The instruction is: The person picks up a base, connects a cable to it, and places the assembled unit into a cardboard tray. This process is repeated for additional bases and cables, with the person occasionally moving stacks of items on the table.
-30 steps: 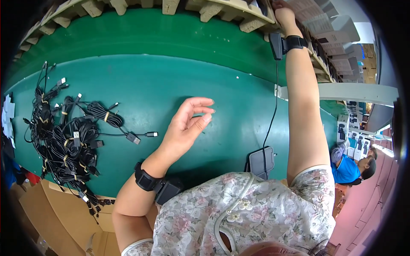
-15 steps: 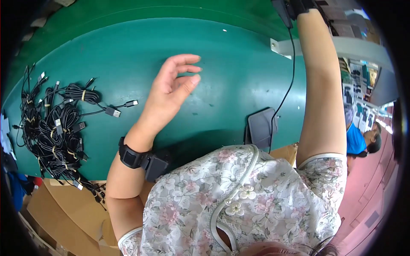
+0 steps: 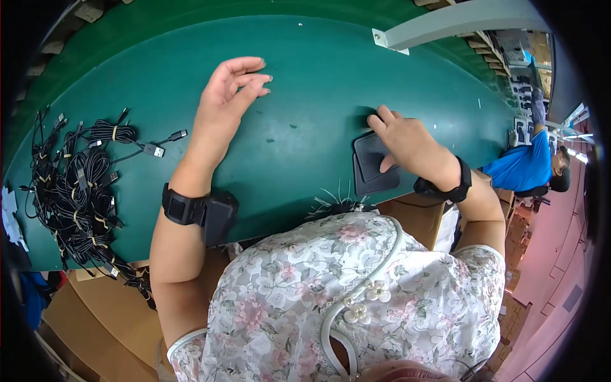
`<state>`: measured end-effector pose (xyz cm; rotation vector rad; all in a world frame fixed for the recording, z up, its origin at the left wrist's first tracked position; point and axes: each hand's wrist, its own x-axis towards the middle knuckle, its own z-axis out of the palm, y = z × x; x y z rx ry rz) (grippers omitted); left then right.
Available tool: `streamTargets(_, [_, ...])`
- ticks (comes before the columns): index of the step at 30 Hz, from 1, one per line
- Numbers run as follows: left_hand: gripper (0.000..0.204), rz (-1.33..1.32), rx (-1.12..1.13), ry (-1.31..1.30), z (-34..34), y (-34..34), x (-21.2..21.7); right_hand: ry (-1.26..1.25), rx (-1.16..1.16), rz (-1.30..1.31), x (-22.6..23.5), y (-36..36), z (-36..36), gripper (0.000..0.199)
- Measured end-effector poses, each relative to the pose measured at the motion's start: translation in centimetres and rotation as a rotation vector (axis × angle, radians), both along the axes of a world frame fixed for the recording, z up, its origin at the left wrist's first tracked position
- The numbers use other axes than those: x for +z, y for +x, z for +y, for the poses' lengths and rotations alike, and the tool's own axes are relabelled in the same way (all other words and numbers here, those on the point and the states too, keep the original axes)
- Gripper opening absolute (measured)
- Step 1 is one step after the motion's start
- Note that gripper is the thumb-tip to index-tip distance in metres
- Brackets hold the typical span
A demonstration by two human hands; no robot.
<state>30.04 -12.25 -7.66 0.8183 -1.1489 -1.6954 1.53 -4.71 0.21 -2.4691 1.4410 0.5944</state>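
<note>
My left hand (image 3: 229, 95) is held above the middle-left of the green table (image 3: 305, 83), fingers loosely curved and apart, with nothing in it. At the right, my right hand (image 3: 410, 140) reaches over a small stack of dark grey flat pads (image 3: 375, 184) near the table's front edge. Its thumb lies over the top pad and its fingers extend past the far side, spread from the thumb. Whether the thumb presses on the pad cannot be made out. Black bands with box-shaped devices circle both wrists, the left device (image 3: 219, 216) showing best.
Bundled black USB cables (image 3: 83, 184) are heaped at the left, one plug end (image 3: 154, 150) sticking out toward my left arm. Thin pale strands (image 3: 337, 202) show at the front edge. A grey metal bracket (image 3: 391, 41) stands far right. A person in blue (image 3: 525, 162) is beyond the table's right end.
My right hand has come back from the far right to the grey pads; the black device and cable there are out of sight. The view has shifted, and my left hand keeps its loose pose.
</note>
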Motion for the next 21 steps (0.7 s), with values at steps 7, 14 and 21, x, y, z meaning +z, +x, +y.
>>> streamTargets(7, [0.030,-0.081,0.031,-0.023,-0.1,0.3,-0.3,0.040,-0.068,-0.255,-1.5,1.8,-1.4,0.056])
streamTargets(14, [0.023,0.007,0.152,0.051,-0.6,1.1,-0.7,-0.081,-0.139,-0.528,-1.9,5.9,-9.6,0.035])
streamTargets(21, [0.016,0.014,0.321,0.108,0.0,1.3,-0.3,-0.454,-0.687,-1.250,4.6,8.2,-21.1,0.017])
